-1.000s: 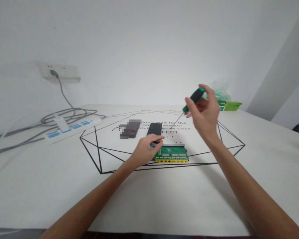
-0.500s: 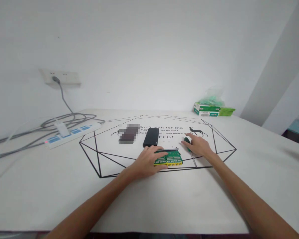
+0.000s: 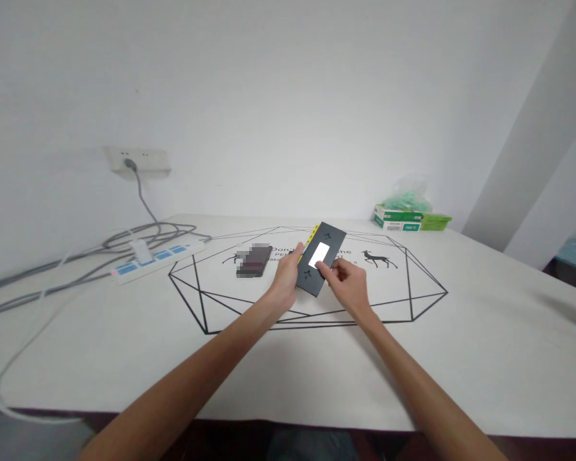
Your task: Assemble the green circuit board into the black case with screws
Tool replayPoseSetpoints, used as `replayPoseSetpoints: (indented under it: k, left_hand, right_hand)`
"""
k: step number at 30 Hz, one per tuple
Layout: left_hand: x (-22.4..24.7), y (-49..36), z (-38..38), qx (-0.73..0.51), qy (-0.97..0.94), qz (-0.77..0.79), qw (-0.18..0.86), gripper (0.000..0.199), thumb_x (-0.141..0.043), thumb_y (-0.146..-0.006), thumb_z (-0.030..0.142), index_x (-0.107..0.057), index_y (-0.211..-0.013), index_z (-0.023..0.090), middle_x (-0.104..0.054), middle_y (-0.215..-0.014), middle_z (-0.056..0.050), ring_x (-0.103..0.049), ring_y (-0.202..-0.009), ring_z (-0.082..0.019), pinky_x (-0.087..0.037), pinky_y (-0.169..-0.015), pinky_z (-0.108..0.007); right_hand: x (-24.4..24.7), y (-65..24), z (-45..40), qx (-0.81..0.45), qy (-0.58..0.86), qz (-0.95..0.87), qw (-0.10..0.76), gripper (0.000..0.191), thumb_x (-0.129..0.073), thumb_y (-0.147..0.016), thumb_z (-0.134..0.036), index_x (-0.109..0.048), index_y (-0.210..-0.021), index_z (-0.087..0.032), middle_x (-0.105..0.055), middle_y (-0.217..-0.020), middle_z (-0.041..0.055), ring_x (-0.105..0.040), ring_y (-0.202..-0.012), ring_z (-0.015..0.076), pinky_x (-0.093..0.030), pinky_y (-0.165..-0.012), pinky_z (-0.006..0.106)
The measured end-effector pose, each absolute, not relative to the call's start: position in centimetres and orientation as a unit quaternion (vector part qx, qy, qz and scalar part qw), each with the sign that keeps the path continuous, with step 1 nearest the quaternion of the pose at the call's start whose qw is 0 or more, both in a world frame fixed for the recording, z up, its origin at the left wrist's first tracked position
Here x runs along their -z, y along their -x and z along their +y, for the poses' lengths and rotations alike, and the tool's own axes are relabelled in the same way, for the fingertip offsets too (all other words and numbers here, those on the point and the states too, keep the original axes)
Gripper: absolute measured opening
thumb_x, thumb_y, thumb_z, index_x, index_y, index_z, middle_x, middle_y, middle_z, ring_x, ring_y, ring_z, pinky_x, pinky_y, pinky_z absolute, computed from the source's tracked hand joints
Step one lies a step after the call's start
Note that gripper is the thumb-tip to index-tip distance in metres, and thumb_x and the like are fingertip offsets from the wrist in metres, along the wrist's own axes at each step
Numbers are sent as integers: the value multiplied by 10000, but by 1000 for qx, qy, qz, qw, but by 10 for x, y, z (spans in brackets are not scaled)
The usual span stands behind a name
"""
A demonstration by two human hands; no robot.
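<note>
My left hand grips the left long side of a flat black electronic device, raised off the table and tilted. A yellow strip runs along that edge, and a white label sits on the face toward me. From the right, my right hand holds the device too, its thumb on the lower part of the label and the other fingers curled at the edge. The device's far side is hidden, and no screwdriver shows in this view.
A dark, partly blurred-out object lies left of the hands. A white power strip with grey cables rests at the left. Green and white boxes with a plastic bag stand at the back right.
The green circuit board lay on the table under my left hand; now the black device is held up in both hands. My right hand has left the screwdriver and moved left.
</note>
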State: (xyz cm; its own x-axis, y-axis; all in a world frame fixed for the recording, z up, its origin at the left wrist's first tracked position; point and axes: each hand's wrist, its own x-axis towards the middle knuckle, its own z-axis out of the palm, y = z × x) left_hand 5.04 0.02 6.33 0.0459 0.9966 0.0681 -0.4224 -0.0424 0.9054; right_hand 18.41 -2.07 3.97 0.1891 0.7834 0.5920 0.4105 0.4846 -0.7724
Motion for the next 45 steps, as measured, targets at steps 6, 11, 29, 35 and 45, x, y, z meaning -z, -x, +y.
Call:
replayPoseSetpoints:
  k: [6, 11, 29, 35, 45]
  left_hand:
    - [-72, -49, 24, -480, -593, 324, 559, 602, -484, -840, 659, -709, -920, 106, -730, -885, -131, -680, -779, -241, -514, -663, -306]
    - [-63, -23, 75, -390, -709, 512, 288, 427, -534, -862, 484, -661, -1093, 147, -568, -1345, -163, -457, -1295, -296, -361, -1032, -368]
    - [-50, -2, 65, -465, -574, 466, 488, 353, -475, -842, 395, -632, -988, 114, -693, -972, -170, -687, -902, -315, -561, -756, -444]
    - [-38, 8, 40, -491, -354, 301, 737, 354, -566, -856, 374, -624, -1074, 101, -703, -1033, -178, -701, -887, -313, -546, -851, -493]
    - [-13, -17, 27, -519, -374, 449, 624, 198, -651, -729, 306, -643, -837, 140, -683, -695, -36, -633, -584, -179, -530, -584, -292]
  right_hand:
    - [-43, -189, -24, -334, 429, -535, 647, 415, -637, -771, -580, -484, -648, -214, -529, -449, -51, -411, -315, 94, -265, -334, 233]
    - [-34, -216, -15, -253, 505, -477, 673, 435, -664, -743, -580, -457, -602, -225, -518, -373, -46, -424, -283, 110, -310, -316, 238]
    - [-49, -211, -18, -378, 451, -426, 687, 477, -757, -668, -532, -440, -539, -200, -530, -428, -27, -420, -263, 81, -233, -242, 213]
    - [-55, -211, -15, -444, 406, -444, 664, 465, -762, -669, -533, -489, -546, -177, -497, -402, -39, -376, -251, 56, -229, -255, 199]
    - [-57, -204, 4, -455, 412, -500, 611, 453, -769, -668, -523, -502, -561, -172, -503, -391, -38, -367, -237, 54, -193, -254, 192]
